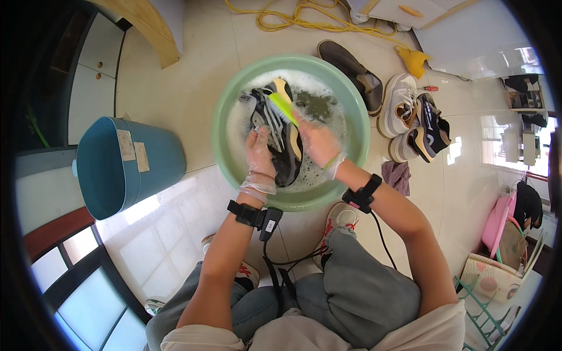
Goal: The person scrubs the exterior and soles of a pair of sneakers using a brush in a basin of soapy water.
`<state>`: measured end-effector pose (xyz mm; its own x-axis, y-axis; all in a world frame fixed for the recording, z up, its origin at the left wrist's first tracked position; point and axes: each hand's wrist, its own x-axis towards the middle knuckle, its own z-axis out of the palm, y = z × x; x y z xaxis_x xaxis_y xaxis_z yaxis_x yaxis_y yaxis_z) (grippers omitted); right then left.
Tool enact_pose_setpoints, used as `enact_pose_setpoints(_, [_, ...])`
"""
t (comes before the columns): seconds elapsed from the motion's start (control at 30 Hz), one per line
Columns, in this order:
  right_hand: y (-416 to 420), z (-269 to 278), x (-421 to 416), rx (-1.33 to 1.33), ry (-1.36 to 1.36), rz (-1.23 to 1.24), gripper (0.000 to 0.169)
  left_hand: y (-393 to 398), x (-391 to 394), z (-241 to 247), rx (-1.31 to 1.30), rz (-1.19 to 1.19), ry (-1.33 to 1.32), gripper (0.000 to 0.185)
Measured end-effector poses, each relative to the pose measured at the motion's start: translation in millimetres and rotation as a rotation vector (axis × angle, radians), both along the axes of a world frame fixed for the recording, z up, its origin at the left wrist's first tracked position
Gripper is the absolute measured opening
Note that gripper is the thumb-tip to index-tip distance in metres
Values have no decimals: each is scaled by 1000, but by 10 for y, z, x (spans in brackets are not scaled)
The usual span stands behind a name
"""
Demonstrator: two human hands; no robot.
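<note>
A black sneaker (286, 163) with white stripes and a cream sole lies on its side in a pale green plastic basin (224, 153). Soapy foam (239, 145) and murky water surround it. My left hand (260, 151), in a clear disposable glove, grips the shoe by its near left side. In my gloved right hand (318, 141) is a lime-green scrubbing brush (282, 108), its white bristles against the striped upper. Both wrists wear black strapped devices with cables. The shoe's underside edge and part of its opening are hidden by foam and my left hand.
Right of the basin are a dark slip-on shoe (351, 72), pale sneakers (398, 105), another black sneaker (432, 123), a red-handled screwdriver (429, 88) and a crumpled cloth (396, 176). A blue bin (162, 151) lies at left. Yellow cord (285, 19) coils beyond the basin.
</note>
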<state>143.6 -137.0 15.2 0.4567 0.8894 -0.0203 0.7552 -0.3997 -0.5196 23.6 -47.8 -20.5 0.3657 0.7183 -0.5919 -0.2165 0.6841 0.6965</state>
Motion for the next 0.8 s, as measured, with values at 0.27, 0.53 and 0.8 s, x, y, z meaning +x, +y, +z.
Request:
enact_pose_setpoints(0.27, [-476, -738, 400, 206, 607, -548, 37, 253, 15, -131, -188, -124, -255, 33])
enact_pose_setpoints(0.53, [-241, -392, 223, 298, 1566, -594, 32, 337, 18, -194, -335, -194, -322, 33])
enact_pose_setpoints(0.8, [17, -179, -241, 144, 10, 61, 43, 208, 63, -250, -166, -195, -152, 42])
